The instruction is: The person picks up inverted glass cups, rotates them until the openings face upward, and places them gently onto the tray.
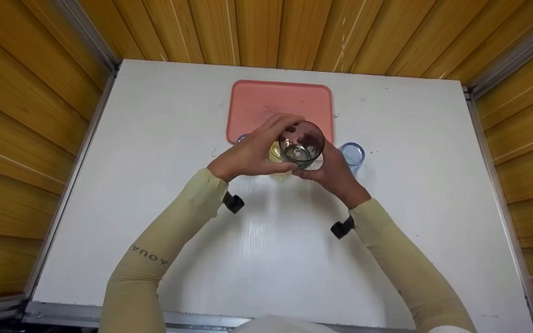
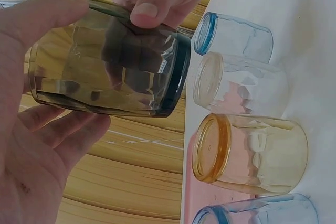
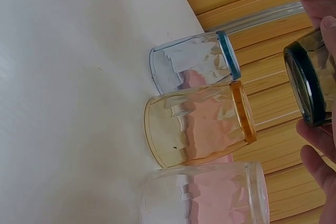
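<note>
The left hand (image 1: pixel 256 151) and the right hand (image 1: pixel 335 172) grip a smoky grey glass (image 1: pixel 301 144) between them, raised above the tabletop (image 1: pixel 275 259). Its mouth faces up and its thick dark base points down. The left hand wraps it from the left, thumb on the near side and fingers round the far side; the right hand clasps it from the right, its thumb near the base.

Below the hands, four glasses stand upside down in a row on the tabletop, rims down and thick bases up. The light blue glass (image 1: pixel 352 155) is just right of the right hand. Next, under the space between the hands, come the clear glass (image 2: pixel 241 85) and then the amber glass (image 2: pixel 262 153), closer to the left hand. The second blue glass (image 2: pixel 270 211) lies beneath the left hand, which mostly hides it in the head view.

Beyond both hands is a pink tray (image 1: pixel 312 104), its near edge partly covered by them. Behind each hand, a pale yellow sleeve (image 1: pixel 183 217) covers the forearm, with a small black camera (image 1: pixel 234 202) at the wrist.
</note>
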`<state>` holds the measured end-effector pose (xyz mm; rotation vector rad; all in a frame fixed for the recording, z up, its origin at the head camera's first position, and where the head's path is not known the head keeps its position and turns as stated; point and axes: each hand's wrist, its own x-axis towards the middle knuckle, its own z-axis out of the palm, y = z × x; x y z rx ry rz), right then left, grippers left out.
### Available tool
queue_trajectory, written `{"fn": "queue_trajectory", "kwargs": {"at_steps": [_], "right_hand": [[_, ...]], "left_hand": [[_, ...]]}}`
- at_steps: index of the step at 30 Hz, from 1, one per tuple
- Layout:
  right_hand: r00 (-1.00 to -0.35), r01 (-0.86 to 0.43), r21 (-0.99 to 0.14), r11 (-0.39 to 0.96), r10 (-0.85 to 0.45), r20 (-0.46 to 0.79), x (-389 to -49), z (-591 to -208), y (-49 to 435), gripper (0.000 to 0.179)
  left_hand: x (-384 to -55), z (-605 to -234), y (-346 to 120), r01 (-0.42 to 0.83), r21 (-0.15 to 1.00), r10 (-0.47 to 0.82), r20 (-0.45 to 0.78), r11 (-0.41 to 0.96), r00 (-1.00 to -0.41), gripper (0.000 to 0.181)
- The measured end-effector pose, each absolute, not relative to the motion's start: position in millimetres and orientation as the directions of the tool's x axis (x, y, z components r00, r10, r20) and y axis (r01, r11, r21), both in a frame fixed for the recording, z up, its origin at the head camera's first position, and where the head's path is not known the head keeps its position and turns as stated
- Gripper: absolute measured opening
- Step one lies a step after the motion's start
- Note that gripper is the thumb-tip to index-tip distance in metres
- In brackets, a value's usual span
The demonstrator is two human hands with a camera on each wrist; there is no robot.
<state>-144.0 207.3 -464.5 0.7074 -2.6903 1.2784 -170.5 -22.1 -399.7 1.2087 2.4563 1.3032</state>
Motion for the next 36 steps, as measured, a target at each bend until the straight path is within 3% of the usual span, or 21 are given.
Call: {"fn": "queue_trajectory", "kwargs": {"at_steps": [18, 27, 36], "right_hand": [[-0.88, -0.462, -0.673, 0.578, -0.394, 0.266, -143.3, -463.4, 208.1, 0.091], [-0.868, -0.488, -0.652, 0.581, -0.399, 0.294, -145.1, -463.5, 210.2, 0.09], [-0.884, -0.461, -0.649, 0.605, -0.377, 0.276, -145.8, -466.1, 217.2, 0.097]], "left_hand": [[-168.6, -382.4, -20.5, 0.576, 0.689, 0.725, 0.107, 0.439, -0.681, 0.098], [-170.6, -375.7, -18.4, 0.633, 0.632, 0.753, 0.116, 0.447, -0.647, 0.092], [-175.0, -373.0, -21.8, 0.644, 0.601, 0.738, 0.128, 0.474, -0.663, 0.087]]}}
